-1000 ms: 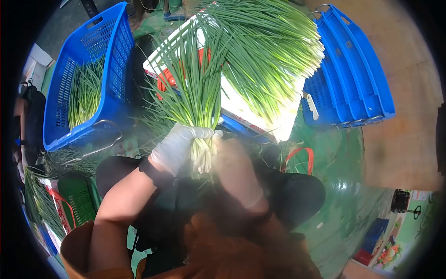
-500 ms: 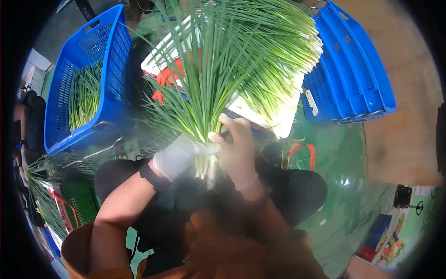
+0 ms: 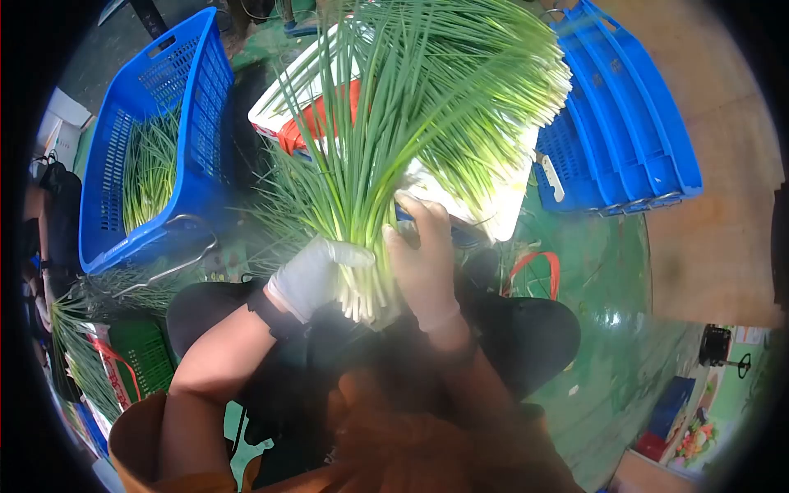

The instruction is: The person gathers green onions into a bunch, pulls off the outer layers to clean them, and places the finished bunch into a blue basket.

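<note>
Your left hand (image 3: 314,275): grip closed round the spring onion bunch (image 3: 355,197), above its white ends (image 3: 357,307). Your right hand (image 3: 423,269): half-curled beside it; can't tell if gripping.

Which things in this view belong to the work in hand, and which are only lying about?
Probably in the work:
- held onion bunch
- onion pile
- white surface under the pile

Apparently lying about:
- stacked blue crates
- red strap
- green basket
</note>
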`<state>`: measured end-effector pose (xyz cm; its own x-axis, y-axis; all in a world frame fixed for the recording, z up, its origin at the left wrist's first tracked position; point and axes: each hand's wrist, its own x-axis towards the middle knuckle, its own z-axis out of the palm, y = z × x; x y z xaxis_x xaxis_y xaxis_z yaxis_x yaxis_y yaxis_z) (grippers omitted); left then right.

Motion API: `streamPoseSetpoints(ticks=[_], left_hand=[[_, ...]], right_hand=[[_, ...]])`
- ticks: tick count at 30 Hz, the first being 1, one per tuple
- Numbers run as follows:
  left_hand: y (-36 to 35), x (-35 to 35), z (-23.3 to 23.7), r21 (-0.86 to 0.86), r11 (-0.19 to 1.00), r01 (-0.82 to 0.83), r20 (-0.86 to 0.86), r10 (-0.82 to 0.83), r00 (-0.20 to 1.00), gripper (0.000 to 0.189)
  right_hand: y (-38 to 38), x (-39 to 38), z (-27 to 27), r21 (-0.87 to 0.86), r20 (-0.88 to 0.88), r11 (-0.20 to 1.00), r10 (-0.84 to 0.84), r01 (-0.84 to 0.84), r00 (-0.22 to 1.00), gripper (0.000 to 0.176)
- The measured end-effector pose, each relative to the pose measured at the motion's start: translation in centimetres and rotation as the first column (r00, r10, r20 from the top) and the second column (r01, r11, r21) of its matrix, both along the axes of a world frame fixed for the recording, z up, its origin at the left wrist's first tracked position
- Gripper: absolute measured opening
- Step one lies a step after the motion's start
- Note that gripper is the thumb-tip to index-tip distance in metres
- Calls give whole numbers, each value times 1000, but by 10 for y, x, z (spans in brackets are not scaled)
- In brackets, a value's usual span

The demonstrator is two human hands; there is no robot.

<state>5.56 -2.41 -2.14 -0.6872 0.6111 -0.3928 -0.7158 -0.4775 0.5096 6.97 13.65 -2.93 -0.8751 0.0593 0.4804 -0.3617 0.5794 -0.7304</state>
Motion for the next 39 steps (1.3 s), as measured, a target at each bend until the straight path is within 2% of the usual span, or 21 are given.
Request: streamPoseSetpoints(ticks=[1, 3, 4, 8, 10, 11, 13, 15, 18, 20, 21, 23, 24, 27, 30, 31, 33, 35, 36, 37, 39], left_hand=[[-1, -2, -5, 29, 999, 23, 90, -25, 996, 49], [-1, -1, -15, 73, 997, 23, 134, -33, 990, 48], [-1, 1, -16, 59, 998, 19, 132, -26, 991, 47], [0, 0, -5, 30, 999, 37, 122, -40, 992, 42], [1, 0, -8, 45, 998, 46, 119, -51, 992, 41], [1, 1, -16, -20, 999, 26, 73, -25, 997, 41], [0, 1, -20, -84, 996, 5, 26, -3, 1000, 40], [-3, 0, -14, -108, 991, 79, -19, -81, 997, 41], [-2, 2, -9, -106, 994, 12, 0, -12, 1000, 43], [-3, 0, 1, -37, 999, 36, 3, -36, 999, 45], [-2, -1, 4, 35, 998, 58, 5, -58, 998, 48], [2, -3, -2, 113, 993, 32, -2, -32, 999, 58], [2, -4, -1, 140, 989, 38, 2, -39, 999, 59], [5, -4, 2, 168, 984, 57, -10, -56, 998, 63], [4, -4, 0, 168, 981, 99, -14, -98, 995, 61], [4, -4, -4, 106, 990, 96, -38, -93, 995, 62], [4, 0, -9, 45, 995, 90, -59, -87, 994, 62], [12, 0, 1, 12, 1000, 6, -42, -6, 999, 53], [9, 1, 12, -115, 993, 20, -108, -33, 994, 44], [9, 2, -2, -111, 994, 18, -112, -30, 993, 44], [9, 7, -40, -165, 981, -101, -229, 61, 971, 39]], right_hand=[[1, 1, -7, 1, -2, 1000, 4, -4, 1000, 41], [3, 6, -17, -36, 112, 998, -51, 56, 992, 43], [0, 7, -12, -65, 136, 994, -79, 89, 988, 33], [-2, 5, -5, -134, 43, 979, -148, 152, 988, 17], [-4, 6, 5, -15, -20, 989, -148, 148, 989, 13], [-6, 7, 5, -14, -23, 989, -147, 147, 989, 13], [-11, 11, 1, -72, 209, 997, -17, 32, 978, 16], [-10, 9, -4, -26, 155, 999, -18, 23, 988, 16], [-9, 12, -6, -134, 228, 991, 25, 5, 973, 13], [-2, 13, -6, -446, 397, 880, 31, 163, 917, 12], [1, 14, -3, -446, 396, 880, 31, 163, 918, 12], [4, 21, 7, -165, 218, 984, -36, 73, 975, 13], [1, 27, 14, -136, 311, 988, -28, 73, 950, 15], [-9, 36, 20, -111, 392, 991, -20, 69, 920, 15], [-4, 33, 12, -125, 404, 991, 13, 41, 914, 14], [-1, 33, 9, -138, 433, 990, 68, -8, 899, 13], [0, 33, 10, -82, 349, 995, 77, -51, 934, 12], [-2, 28, 24, 18, 80, 997, -81, 80, 994, 13], [-2, 26, 30, 29, 54, 999, -36, 35, 998, 15], [-4, 22, 30, 32, 50, 999, -34, 33, 998, 15], [-9, 13, 25, 226, 68, 973, 24, -39, 997, 15]])
